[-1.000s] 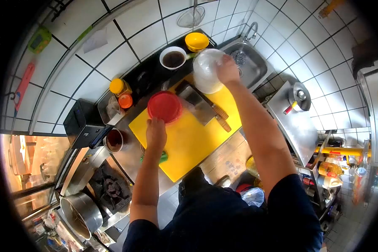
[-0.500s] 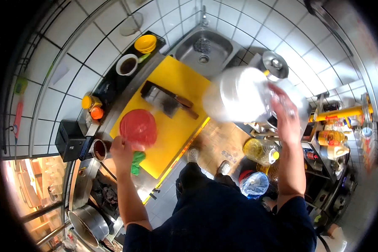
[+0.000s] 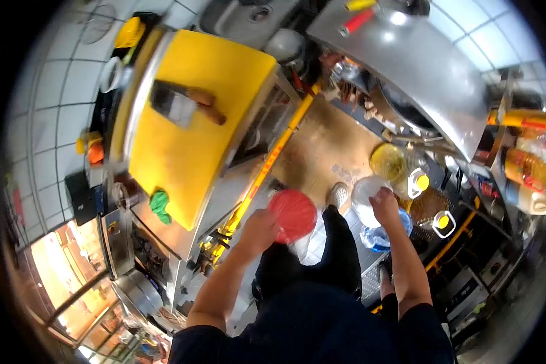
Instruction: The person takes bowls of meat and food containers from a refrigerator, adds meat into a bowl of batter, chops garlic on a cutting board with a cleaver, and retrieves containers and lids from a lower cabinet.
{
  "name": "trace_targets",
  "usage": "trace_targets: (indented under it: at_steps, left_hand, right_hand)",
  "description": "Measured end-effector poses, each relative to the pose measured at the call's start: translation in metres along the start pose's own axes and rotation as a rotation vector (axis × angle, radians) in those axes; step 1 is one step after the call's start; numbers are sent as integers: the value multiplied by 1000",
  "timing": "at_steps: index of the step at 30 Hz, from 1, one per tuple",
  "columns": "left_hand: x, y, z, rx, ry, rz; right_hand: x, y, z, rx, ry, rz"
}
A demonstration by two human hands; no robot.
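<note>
Blur is softening the translucent container (image 3: pixel 370 201) in the right hand (image 3: pixel 384 206), partly hiding the blue-lined bin (image 3: pixel 377 238) behind it, around four o'clock. The left hand (image 3: pixel 259 232) is gripping a red bowl (image 3: pixel 292 216) at center. At ten o'clock, cleavers (image 3: pixel 177 104) are lying on a yellow board (image 3: pixel 203 91); the sink (image 3: pixel 249 19) is cut off at twelve.

Pretty soft frame tbh, the cleaver (image 3: pixel 175 107) and yellow board (image 3: pixel 176 155) are smeared and the red round thing (image 3: pixel 293 215) looks fuzzy. Window (image 3: pixel 64 261) on the near left is blown out warm, there's harsh glare on the steel counter (image 3: pixel 415 67) far right, near right goes murky, and the fisheye bends the wall tiles (image 3: pixel 48 133) near black corners
</note>
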State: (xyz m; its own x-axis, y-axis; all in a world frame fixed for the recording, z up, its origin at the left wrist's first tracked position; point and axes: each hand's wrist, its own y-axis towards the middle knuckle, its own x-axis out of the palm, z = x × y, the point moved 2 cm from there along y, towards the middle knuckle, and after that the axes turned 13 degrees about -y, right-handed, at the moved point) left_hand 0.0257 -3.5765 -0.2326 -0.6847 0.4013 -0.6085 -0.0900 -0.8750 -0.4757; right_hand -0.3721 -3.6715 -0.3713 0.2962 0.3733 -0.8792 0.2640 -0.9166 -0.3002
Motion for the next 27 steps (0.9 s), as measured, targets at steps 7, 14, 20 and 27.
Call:
trace_targets:
  at_steps: [7, 14, 20, 27]
  left_hand:
    - [161, 169, -141, -51, 134, -26]
    - [268, 324, -265, -60, 164, 159]
    - [371, 367, -360, -130, 441, -83]
    - [396, 381, -377, 59, 212, 102]
  right_hand:
    - [199, 95, 77, 25, -301, -28]
    - [280, 201, 65, 60, -328, 28]
    - [391, 251, 78, -97, -340, 102]
    - [425, 272, 76, -275, -207, 365]
